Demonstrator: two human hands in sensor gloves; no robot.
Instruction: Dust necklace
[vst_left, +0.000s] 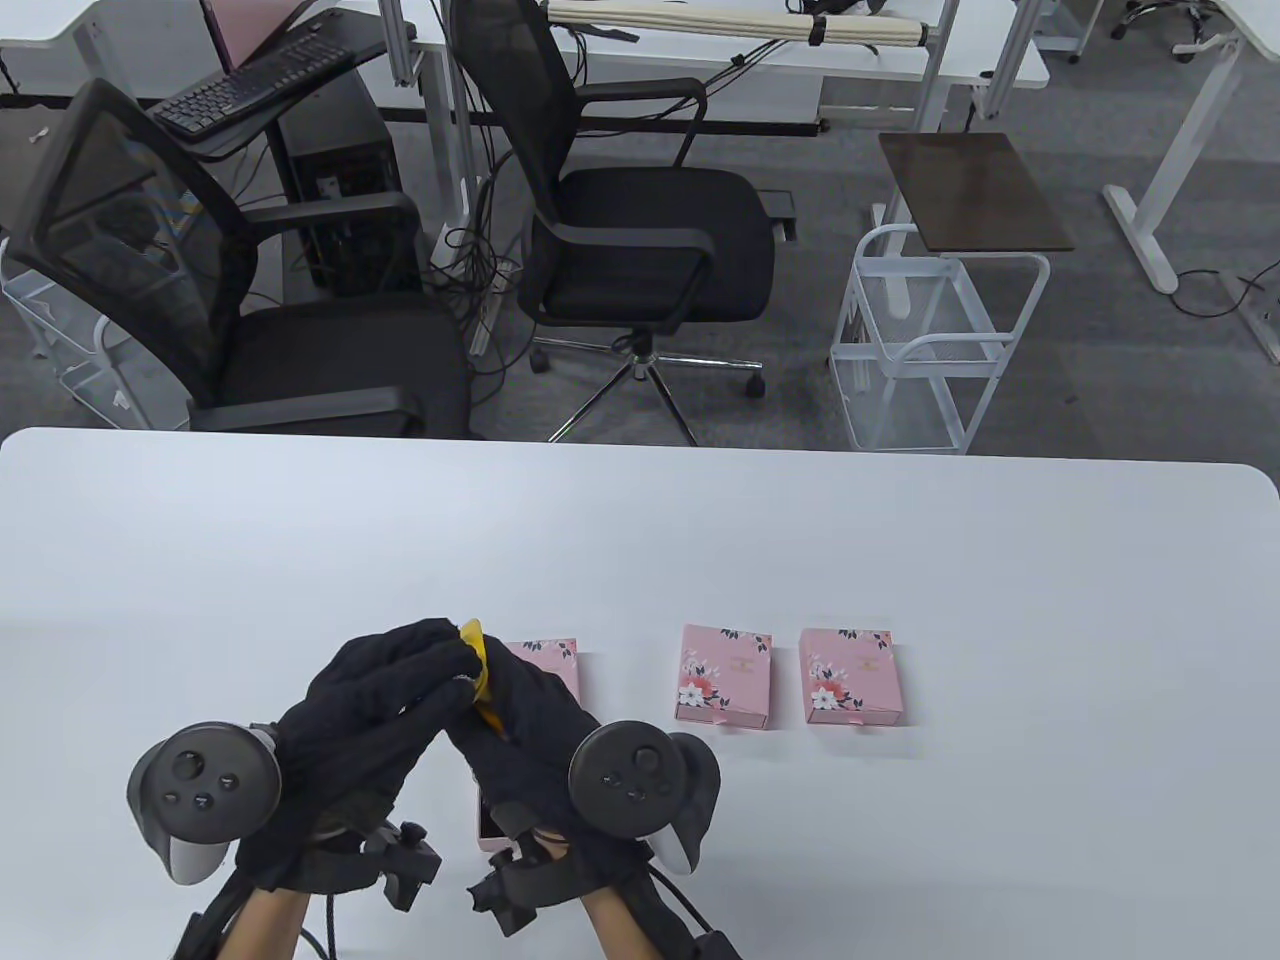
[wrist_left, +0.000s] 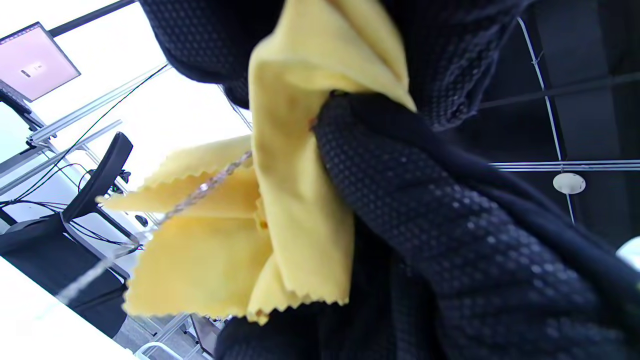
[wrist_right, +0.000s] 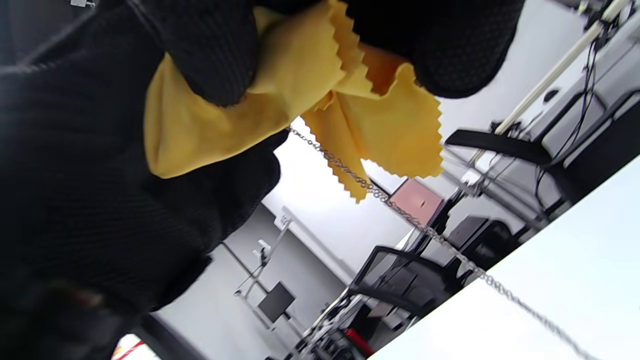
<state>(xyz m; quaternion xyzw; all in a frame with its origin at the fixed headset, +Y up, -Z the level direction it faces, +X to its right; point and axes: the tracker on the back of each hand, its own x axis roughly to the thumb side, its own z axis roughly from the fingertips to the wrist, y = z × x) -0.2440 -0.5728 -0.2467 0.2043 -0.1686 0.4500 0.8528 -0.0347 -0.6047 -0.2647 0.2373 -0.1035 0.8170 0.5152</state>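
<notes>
A yellow cloth (vst_left: 478, 668) with zigzag edges is bunched between my two gloved hands near the table's front left. My left hand (vst_left: 435, 660) pinches its upper part. My right hand (vst_left: 505, 715) pinches it from the other side. A thin silver necklace chain (wrist_left: 200, 190) comes out of the cloth (wrist_left: 300, 175) folds and hangs taut toward the white table. In the right wrist view the chain (wrist_right: 400, 210) runs from the cloth (wrist_right: 225, 110) down to the right. The chain's upper end is hidden inside the cloth and fingers.
Three pink floral boxes lie in a row: one (vst_left: 548, 662) partly behind my right hand, two more (vst_left: 725, 675) (vst_left: 852, 675) to the right. A pink tray edge (vst_left: 488, 825) shows under my right wrist. Office chairs stand beyond the table's far edge (vst_left: 640, 450).
</notes>
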